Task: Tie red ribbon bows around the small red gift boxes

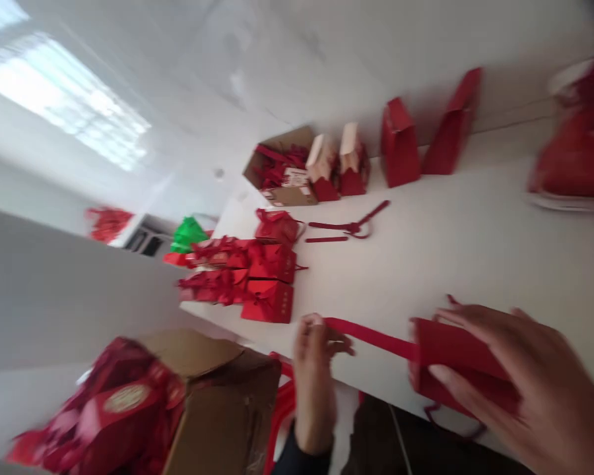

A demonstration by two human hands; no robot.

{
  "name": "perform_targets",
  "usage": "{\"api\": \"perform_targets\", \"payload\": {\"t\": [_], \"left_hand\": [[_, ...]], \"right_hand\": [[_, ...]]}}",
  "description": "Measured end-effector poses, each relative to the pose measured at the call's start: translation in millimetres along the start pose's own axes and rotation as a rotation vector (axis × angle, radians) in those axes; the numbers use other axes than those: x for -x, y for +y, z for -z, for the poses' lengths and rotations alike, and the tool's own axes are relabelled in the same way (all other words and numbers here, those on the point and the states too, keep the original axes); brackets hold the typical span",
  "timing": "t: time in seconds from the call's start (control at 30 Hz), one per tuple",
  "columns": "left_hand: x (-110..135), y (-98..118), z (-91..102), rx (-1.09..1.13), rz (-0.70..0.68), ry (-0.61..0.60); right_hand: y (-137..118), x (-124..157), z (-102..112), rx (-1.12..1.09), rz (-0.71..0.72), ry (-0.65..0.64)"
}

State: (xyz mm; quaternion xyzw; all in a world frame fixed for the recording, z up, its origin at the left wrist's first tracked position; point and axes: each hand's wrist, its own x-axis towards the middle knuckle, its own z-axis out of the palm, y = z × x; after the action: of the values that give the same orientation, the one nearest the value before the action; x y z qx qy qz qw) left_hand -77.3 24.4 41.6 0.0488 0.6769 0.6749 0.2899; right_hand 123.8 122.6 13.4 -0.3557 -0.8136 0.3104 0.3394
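Observation:
My left hand (pixel 313 376) pinches the end of a flat red ribbon (pixel 371 334), held out taut just over the table's front edge. The ribbon runs rightward to a small red gift box (pixel 462 349) lying on the white table. Over that box lies my right hand (pixel 525 382), its thumb and fingers spread along the sides and gripping it. A thin dark red cord (pixel 455 429) hangs beneath the box near the edge. The picture is tilted and partly blurred.
Rows of tied red boxes (pixel 267 300) stand on the table's left. Behind them are a cardboard tray (pixel 290 194) of ribbons, upright red boxes (pixel 400 145) and loose ribbon pieces (pixel 349 226). A large carton (pixel 218 409) heaped with red boxes (pixel 123 415) is at lower left.

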Motion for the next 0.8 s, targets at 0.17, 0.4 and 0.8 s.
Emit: {"api": "perform_targets", "payload": {"t": [0.17,0.4,0.8], "left_hand": [[-33.4,6.8,25.5,-0.019,-0.004,0.066],[-21.2,3.6,37.8,-0.207,-0.059,0.073],[27.0,-29.4,-14.4,-0.275,0.051,-0.583]], "right_hand": [[-23.7,9.2,30.3,-0.028,-0.358,-0.06],[-19.5,32.8,54.4,-0.2,-0.731,-0.171],[-26.6,27.5,60.8,-0.266,-0.626,-0.278]]}}
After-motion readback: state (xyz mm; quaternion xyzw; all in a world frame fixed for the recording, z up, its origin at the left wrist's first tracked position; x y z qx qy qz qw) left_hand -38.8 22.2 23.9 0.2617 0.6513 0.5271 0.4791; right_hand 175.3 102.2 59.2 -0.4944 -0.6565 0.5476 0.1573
